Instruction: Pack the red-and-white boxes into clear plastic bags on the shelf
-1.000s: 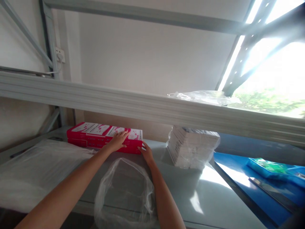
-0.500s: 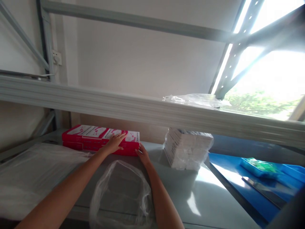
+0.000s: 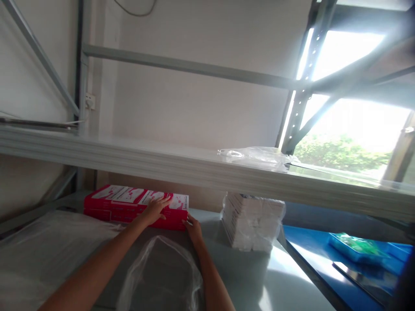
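Our left hand (image 3: 154,210) lies flat with fingers spread on the red box (image 3: 129,203); our right hand (image 3: 193,227), fingers open, touches its near right corner.

— What's the setting?
— A grey metal shelving rack (image 3: 194,67) against a plain pale wall (image 3: 201,108). A long pale shelf (image 3: 162,162) crosses the view from left to right, and a lower shelf (image 3: 246,276) lies beneath it.

— Any light?
— Strong daylight from a window (image 3: 353,129) on the far right, with green foliage outside. It glares on the lower shelf's surface.

— Anything else on the wall?
— A white socket (image 3: 90,101) at far left, beside the rack's upright, and a dark cable (image 3: 134,11) near the top. A perforated upright (image 3: 301,86) stands before the window. At right is a blue surface (image 3: 308,255).
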Action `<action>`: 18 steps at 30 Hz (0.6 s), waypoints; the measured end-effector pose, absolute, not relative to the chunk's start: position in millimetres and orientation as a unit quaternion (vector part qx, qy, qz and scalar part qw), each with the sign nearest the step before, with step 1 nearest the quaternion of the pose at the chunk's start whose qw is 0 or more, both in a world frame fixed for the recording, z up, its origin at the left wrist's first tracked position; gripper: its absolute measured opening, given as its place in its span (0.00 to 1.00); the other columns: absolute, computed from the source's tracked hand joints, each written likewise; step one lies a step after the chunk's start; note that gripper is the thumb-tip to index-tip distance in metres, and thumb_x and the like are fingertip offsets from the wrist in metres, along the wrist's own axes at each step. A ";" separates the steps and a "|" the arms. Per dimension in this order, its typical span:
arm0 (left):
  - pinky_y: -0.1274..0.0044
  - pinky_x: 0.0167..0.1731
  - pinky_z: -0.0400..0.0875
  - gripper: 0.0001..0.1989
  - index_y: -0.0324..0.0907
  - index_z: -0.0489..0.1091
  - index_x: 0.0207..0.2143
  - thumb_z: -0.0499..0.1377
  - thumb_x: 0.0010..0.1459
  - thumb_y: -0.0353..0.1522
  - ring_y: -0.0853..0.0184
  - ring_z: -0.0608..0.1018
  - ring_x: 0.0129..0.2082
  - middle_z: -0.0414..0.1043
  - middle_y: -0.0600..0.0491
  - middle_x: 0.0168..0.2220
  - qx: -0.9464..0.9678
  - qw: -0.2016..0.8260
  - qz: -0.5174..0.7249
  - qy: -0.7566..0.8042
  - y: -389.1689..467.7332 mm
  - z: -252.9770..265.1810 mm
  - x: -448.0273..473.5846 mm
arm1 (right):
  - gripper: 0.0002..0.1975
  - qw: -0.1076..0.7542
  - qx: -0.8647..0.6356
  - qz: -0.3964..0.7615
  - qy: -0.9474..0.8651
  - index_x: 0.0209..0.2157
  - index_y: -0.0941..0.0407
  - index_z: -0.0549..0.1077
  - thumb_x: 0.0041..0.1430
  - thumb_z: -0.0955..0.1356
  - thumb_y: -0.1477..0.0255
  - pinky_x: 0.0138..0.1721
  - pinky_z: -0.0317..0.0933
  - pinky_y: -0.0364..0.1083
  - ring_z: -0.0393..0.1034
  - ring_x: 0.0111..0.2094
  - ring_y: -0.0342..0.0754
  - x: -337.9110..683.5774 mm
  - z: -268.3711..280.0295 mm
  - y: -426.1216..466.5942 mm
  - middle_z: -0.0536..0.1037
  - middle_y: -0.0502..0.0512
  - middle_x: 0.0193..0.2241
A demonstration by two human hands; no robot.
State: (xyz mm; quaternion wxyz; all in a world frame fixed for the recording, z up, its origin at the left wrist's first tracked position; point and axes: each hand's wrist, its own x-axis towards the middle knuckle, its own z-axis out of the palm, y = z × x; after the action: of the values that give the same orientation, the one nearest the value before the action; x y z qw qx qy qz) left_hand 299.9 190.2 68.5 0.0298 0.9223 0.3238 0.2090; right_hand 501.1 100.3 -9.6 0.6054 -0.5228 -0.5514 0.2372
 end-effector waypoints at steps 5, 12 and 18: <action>0.59 0.59 0.48 0.38 0.48 0.57 0.60 0.63 0.46 0.26 0.54 0.57 0.63 0.54 0.47 0.63 0.923 0.021 0.205 0.324 183.8 72.1 300.0 | 0.28 0.597 -0.534 0.225 -0.554 0.49 0.57 0.74 0.47 0.68 0.58 0.41 0.67 0.54 0.72 0.43 0.61 501.1 -4.3 96.6 0.79 0.57 0.40; 0.57 0.58 0.48 0.38 0.48 0.55 0.61 0.63 0.48 0.28 0.52 0.55 0.63 0.52 0.46 0.64 0.923 0.013 0.178 0.340 174.1 77.9 298.6 | 0.28 0.594 -0.536 0.235 -0.551 0.50 0.57 0.73 0.47 0.67 0.59 0.44 0.65 0.54 0.71 0.46 0.60 503.2 -6.5 100.0 0.78 0.57 0.43; 0.57 0.59 0.45 0.38 0.47 0.51 0.62 0.62 0.51 0.28 0.54 0.54 0.64 0.51 0.44 0.64 0.921 -0.001 0.170 0.350 170.8 74.4 300.1 | 0.26 0.605 -0.513 0.240 -0.560 0.48 0.54 0.74 0.47 0.68 0.59 0.44 0.65 0.55 0.71 0.46 0.59 503.1 -9.8 101.7 0.77 0.58 0.45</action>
State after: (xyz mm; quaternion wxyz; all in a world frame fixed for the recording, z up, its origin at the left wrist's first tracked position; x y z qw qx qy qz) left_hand 300.1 170.8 74.4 -0.0012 0.9212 0.3503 0.1695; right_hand 503.1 101.7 -9.8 0.6049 -0.5127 -0.5600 0.2400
